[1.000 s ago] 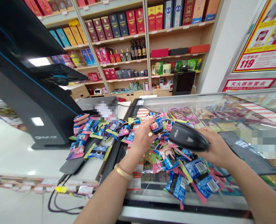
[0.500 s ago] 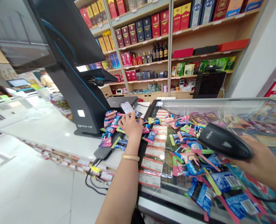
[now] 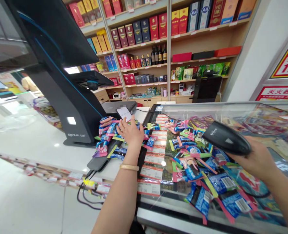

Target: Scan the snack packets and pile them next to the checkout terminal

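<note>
My left hand (image 3: 131, 131) lies over a heap of small blue, pink and green snack packets (image 3: 107, 130) beside the monitor stand. Its fingers are spread, and no packet shows clasped in them. Behind the fingertips is a white slip or screen (image 3: 124, 113); I cannot tell which. In my right hand (image 3: 258, 159) is a black barcode scanner (image 3: 226, 138), its head pointing left. Below the scanner, a larger pile of the same packets (image 3: 192, 167) covers part of the glass counter (image 3: 156, 203). Several packets there show barcodes.
A black monitor stand (image 3: 78, 120) rises at the left. A dark flat device (image 3: 98, 162) with cables lies on the white counter (image 3: 43, 143). Price labels (image 3: 153, 172) line the glass. Shelves (image 3: 144, 45) of boxes and bottles stand behind.
The view has turned slightly right, so the scene sits further left. My left hand stays over the packets, and my right hand still holds the scanner. The piles look unchanged.
</note>
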Demonstrator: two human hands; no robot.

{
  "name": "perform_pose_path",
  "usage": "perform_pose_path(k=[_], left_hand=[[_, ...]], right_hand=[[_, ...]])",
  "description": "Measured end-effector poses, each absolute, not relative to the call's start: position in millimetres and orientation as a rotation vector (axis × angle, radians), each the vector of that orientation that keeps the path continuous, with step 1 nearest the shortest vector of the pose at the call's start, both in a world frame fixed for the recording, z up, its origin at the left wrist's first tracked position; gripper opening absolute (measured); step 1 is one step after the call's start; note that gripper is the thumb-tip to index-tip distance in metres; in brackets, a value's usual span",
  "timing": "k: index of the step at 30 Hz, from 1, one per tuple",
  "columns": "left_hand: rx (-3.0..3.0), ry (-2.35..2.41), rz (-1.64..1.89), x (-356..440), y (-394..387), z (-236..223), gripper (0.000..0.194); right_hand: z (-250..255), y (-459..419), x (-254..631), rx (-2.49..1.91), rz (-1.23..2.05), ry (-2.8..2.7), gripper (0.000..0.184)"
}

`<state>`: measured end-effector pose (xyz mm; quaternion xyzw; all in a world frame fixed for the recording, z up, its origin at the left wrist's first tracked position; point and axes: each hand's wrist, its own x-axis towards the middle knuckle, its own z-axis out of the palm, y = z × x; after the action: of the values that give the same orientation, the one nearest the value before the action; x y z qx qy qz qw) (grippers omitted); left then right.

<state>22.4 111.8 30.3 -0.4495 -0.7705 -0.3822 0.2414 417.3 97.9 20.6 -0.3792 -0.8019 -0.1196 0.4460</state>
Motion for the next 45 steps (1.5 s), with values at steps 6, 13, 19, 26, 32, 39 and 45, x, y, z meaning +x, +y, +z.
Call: perform_pose_path(k=[6,13,19,26,32,39,45], left_hand=[[-1.940,-1.787,-1.181,59.4,113.7,17.8,0.044],[-2.616,-1.729,-0.803,101.3,114.1,-17.6,0.053],[-2.598,-1.899,-0.678,103.2,114.4,-16.5,0.039],[-2.507,-1.963,-0.931,87.2,110.2,-0.3,0.036],[-2.436,-1.793,-1.507,79.0,114.4,2.5,0.050],[-2.301,-1.343,-1.659,84.9,114.5,-2.2,0.053],[-2.167,-1.138,-1.520,86.9,110.7,-2.5,0.052]], right_hand=[[27.6,96.1,413.5,-1.018,-0.221,-1.969,0.031],[17.7,98.3,413.6,-0.987,-0.222,-1.995,0.021],[16.6,97.9,410.3,-1.000,-0.167,-1.986,0.016],[14.8,99.0,411.1,-1.014,-0.216,-1.983,0.022],[20.2,96.8,407.9,-0.967,-0.210,-1.992,0.019],[23.2,90.5,406.4,-0.883,-0.145,-1.999,0.021],[22.1,85.5,404.7,-0.898,0.004,-2.059,0.034]])
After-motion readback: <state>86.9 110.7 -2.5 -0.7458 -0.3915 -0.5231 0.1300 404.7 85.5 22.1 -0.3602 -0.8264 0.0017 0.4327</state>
